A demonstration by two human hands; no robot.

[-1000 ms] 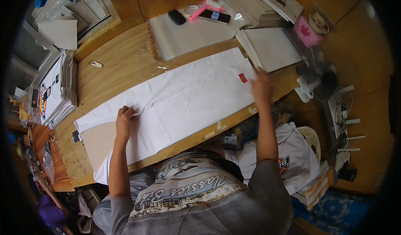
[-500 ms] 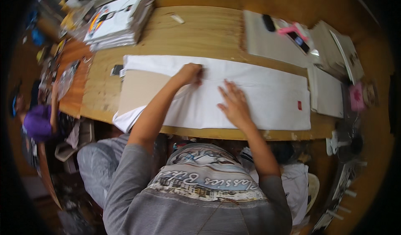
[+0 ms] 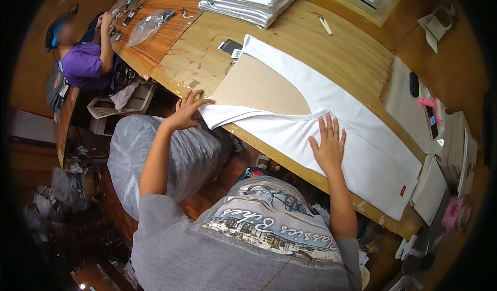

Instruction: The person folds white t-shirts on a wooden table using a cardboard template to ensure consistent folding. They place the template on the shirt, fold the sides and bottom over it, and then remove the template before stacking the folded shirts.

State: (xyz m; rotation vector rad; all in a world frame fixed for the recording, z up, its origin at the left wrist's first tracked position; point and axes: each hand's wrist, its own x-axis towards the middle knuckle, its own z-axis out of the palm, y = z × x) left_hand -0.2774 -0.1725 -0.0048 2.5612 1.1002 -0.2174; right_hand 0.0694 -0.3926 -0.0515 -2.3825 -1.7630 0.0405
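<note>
A folded white shirt (image 3: 362,151) lies lengthwise along the wooden table, a small red tag near its right end. Within its wide curved opening, a flat beige board (image 3: 264,86) shows. My left hand (image 3: 187,112) is at the shirt's near left corner, fingers apart, fingertips touching the edge of the cloth. Spread flat on the fabric just right of the opening's curve is my right hand (image 3: 329,143). Beside the shirt's far left corner lies a black hang tag (image 3: 229,47) with a white label.
A stack of folded white shirts (image 3: 251,4) stands at the back. Behind the shirt lies a white pen-like object (image 3: 325,25). Boards (image 3: 432,187), a phone and a pink object (image 3: 430,103) are at the right. A person in purple (image 3: 85,66) sits far left, near a large grey bag (image 3: 155,151).
The view has swung left. My left hand has gone from the middle of the shirt to its near left corner. My right hand now rests flat close to the opening.
</note>
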